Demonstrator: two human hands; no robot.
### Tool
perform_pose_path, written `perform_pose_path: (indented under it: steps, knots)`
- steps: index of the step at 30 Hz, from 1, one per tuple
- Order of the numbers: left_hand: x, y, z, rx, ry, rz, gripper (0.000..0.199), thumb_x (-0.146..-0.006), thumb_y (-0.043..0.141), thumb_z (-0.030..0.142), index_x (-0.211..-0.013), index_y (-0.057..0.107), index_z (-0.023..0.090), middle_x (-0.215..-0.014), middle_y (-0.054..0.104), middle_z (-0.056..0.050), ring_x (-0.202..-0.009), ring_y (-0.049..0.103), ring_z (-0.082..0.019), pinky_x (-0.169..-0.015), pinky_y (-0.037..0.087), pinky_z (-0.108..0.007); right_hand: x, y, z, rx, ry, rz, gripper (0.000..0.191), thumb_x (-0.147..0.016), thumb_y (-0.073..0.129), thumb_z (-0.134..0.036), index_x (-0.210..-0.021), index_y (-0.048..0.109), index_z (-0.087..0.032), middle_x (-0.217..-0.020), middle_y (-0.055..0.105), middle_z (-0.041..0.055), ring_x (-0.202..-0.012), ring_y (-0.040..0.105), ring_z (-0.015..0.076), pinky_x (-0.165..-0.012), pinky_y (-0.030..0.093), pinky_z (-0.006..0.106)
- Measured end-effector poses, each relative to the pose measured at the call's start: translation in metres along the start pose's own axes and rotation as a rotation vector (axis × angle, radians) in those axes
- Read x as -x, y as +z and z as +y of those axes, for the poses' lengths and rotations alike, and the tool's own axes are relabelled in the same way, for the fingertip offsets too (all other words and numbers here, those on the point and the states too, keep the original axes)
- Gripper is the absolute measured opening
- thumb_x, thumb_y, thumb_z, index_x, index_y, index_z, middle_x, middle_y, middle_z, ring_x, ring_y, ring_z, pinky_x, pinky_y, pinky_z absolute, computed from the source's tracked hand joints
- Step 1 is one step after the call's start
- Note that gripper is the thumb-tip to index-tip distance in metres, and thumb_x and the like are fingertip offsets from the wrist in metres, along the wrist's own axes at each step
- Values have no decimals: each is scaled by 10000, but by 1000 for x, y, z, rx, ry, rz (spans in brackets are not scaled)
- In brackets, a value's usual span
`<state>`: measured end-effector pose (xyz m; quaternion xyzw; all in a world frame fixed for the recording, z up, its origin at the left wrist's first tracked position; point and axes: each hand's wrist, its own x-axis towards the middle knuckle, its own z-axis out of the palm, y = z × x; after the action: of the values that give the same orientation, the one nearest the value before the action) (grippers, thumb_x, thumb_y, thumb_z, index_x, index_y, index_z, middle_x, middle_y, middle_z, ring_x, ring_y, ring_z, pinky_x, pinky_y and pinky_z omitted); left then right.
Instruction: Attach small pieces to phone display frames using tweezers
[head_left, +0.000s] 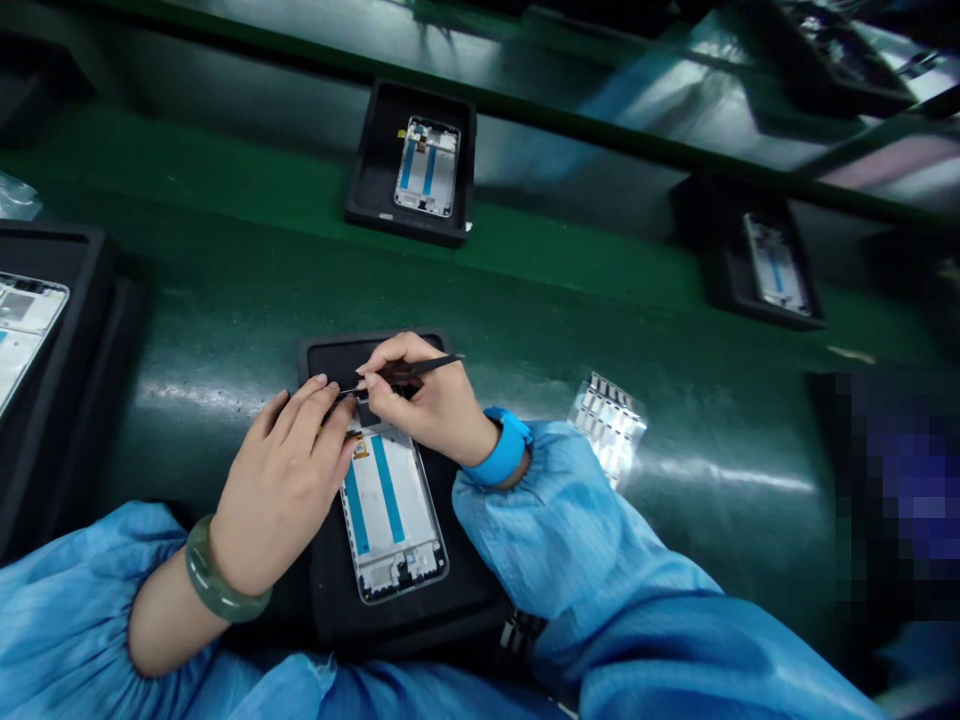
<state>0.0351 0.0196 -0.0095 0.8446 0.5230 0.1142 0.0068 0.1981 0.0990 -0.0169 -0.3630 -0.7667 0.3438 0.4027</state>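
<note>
Black slim tweezers [424,366] pinched in right hand [427,400], tips at top of silver phone frame [390,510] lying in black tray [322,352] on green surface [712,540]; left hand [281,490] half-curled over frame's top end, hold unclear.

Loads of room on the green worktop [675,400] right of the foil strip [609,425], all the way over to a pixelated dark blob [892,500] near the right edge. Much tighter on the left: just a narrow gap between the left hand [281,485] and the left-edge tray [56,300]. Decent lane past the right hand [424,395] and the tweezers [420,368] toward the back tray [409,165], with the back-right tray [757,260] farther along. Near edge pretty much blocked by the blue sleeves [570,520] and the black mat tray [409,610]. Raised green ledge [480,100] across the back.
</note>
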Motion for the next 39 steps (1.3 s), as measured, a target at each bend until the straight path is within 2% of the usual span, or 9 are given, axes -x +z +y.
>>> perform_pose_path:
  steps: [15, 20, 22, 25, 28, 31, 39]
  knots:
    - [-1, -2, 3, -17, -3, -3, 374, -923, 405, 284, -1202, 530, 68, -1245, 563, -172, -1227, 473, -289, -952, 452, -455, 6, 3, 0, 151, -184, -23, 124, -776, 520, -103, -850, 542, -200, -794, 617, 10, -737, 591, 122, -678, 494, 250]
    - [0, -2, 3, -15, 10, 0, 373, -921, 401, 274, -1193, 540, 60, -1247, 561, -184, -1234, 468, -293, -951, 455, -455, 8, 3, -4, 305, -339, -167, 89, -830, 508, -138, -884, 569, -172, -814, 638, 57, -753, 592, 158, -664, 506, 275]
    - [0, -3, 3, -7, -2, -14, 383, -920, 410, 287, -1210, 532, 68, -1264, 553, -175, -1239, 464, -288, -957, 452, -455, 7, 2, -3, 251, -285, -84, 90, -807, 528, -114, -866, 562, -173, -794, 627, 41, -732, 588, 142, -658, 504, 259]
    - [0, -4, 3, 5, -16, -34, 400, -922, 416, 312, -1232, 521, 83, -1290, 539, -160, -1242, 460, -283, -964, 448, -458, 6, 1, -1, 117, -113, 75, 99, -781, 557, -108, -842, 547, -186, -779, 614, 11, -703, 589, 111, -639, 497, 229]
    - [0, -4, 3, 9, -14, -29, 397, -922, 417, 315, -1224, 528, 82, -1286, 543, -160, -1240, 462, -285, -964, 448, -463, 6, 1, -1, 90, -62, 57, 75, -787, 563, -133, -834, 559, -191, -787, 623, 9, -716, 595, 114, -654, 497, 241]
    - [0, -3, 3, 15, -15, -16, 393, -920, 421, 315, -1215, 531, 80, -1284, 544, -164, -1234, 468, -286, -962, 449, -462, 7, 3, -2, 108, -101, 14, 76, -794, 553, -139, -841, 570, -195, -787, 626, 9, -731, 595, 120, -675, 497, 255]
    - [0, -3, 3, 19, -16, -20, 391, -915, 427, 299, -1224, 517, 77, -1284, 540, -172, -1236, 468, -290, -964, 447, -466, 9, 5, 0, 134, -157, 0, 82, -807, 552, -149, -865, 567, -205, -790, 637, 10, -746, 610, 121, -690, 510, 250]
